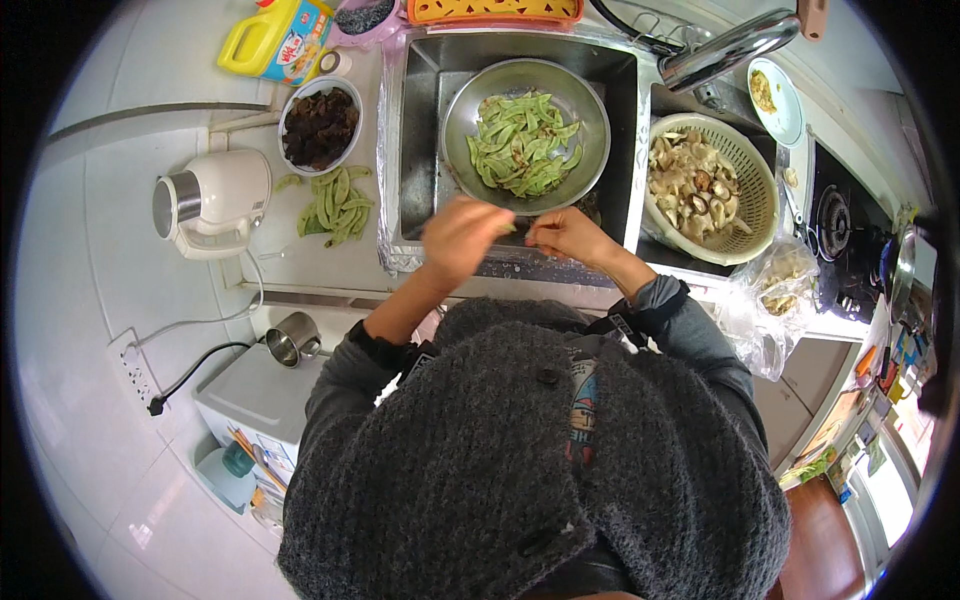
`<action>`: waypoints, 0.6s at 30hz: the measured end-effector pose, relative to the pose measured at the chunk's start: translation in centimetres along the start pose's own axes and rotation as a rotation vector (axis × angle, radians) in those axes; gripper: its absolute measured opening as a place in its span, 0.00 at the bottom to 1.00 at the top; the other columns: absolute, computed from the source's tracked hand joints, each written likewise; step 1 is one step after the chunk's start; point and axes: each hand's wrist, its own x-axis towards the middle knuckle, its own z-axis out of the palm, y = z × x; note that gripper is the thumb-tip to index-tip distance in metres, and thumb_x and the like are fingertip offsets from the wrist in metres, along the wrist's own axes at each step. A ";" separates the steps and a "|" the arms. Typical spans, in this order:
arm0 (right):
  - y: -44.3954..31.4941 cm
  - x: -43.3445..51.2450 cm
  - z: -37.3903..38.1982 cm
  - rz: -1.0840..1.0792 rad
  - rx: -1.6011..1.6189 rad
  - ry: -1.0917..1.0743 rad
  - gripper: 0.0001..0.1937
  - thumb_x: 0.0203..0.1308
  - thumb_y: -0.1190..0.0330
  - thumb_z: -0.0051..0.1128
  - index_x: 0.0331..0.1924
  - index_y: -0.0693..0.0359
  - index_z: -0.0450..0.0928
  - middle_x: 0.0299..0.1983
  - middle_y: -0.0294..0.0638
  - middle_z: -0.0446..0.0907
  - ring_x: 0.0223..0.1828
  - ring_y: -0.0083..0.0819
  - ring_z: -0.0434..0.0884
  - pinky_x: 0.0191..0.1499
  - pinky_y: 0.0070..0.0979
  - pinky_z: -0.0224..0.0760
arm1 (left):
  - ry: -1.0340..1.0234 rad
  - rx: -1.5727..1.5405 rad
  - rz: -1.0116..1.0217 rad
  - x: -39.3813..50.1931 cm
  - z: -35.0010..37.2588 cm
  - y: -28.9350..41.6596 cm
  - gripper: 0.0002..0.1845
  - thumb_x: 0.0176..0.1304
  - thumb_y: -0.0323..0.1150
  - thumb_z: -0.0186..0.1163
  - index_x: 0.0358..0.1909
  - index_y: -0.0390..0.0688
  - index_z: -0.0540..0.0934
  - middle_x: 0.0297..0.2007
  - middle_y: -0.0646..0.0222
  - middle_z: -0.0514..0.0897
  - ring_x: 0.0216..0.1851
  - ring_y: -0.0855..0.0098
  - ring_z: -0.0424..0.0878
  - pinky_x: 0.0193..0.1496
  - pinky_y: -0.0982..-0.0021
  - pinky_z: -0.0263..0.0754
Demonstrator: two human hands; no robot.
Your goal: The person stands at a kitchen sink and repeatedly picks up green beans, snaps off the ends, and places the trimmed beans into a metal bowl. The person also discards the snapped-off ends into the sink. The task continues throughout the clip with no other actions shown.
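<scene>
In front of the sink's near edge, my left hand (pixel 466 238) is blurred, with a small green piece of bean pod (pixel 507 228) at its fingertips. Just to its right, my right hand (pixel 574 238) has thumb and fingers pinched together; whether they grip anything is too small to tell. Beyond both hands, a round stainless steel bowl (pixel 461 169) sits in the sink (pixel 424 97). Flat green bean pods (pixel 525 142) are heaped inside it, some with brown spots. More whole bean pods (pixel 337 206) lie piled on the counter to the left.
A bowl of dark soaked fungus (pixel 321 127), a yellow jug (pixel 274 41) and a white electric appliance (pixel 214 202) stand at left. On the right are a colander (pixel 757 172) of mushrooms, the faucet (pixel 731 52), a plastic bag (pixel 772 292), scissors (pixel 801 225) and a stove (pixel 832 217).
</scene>
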 end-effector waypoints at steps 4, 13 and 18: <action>2.8 0.2 -2.7 0.045 -0.931 0.248 0.11 0.55 0.62 0.62 0.33 0.61 0.81 0.28 0.49 0.81 0.35 0.51 0.81 0.39 0.44 0.74 | -0.047 0.605 -0.388 -1.9 -6.8 -5.3 0.15 0.53 0.23 0.60 0.44 0.42 0.83 0.38 0.63 0.79 0.38 0.63 0.76 0.41 0.64 0.71; 0.2 -0.7 -3.9 -0.177 -0.689 0.552 0.11 0.59 0.61 0.57 0.30 0.60 0.80 0.25 0.51 0.80 0.32 0.53 0.80 0.35 0.45 0.73 | -0.223 0.189 -0.494 -0.8 6.1 -13.5 0.10 0.54 0.25 0.60 0.39 0.42 0.82 0.34 0.58 0.80 0.36 0.55 0.79 0.41 0.60 0.74; -1.9 -1.0 -4.8 -0.156 -0.578 0.651 0.15 0.59 0.58 0.59 0.26 0.61 0.79 0.20 0.51 0.77 0.25 0.52 0.78 0.28 0.41 0.71 | -0.352 0.259 -0.461 1.6 20.6 -17.3 0.14 0.49 0.30 0.65 0.39 0.45 0.79 0.41 0.58 0.76 0.42 0.54 0.76 0.43 0.58 0.74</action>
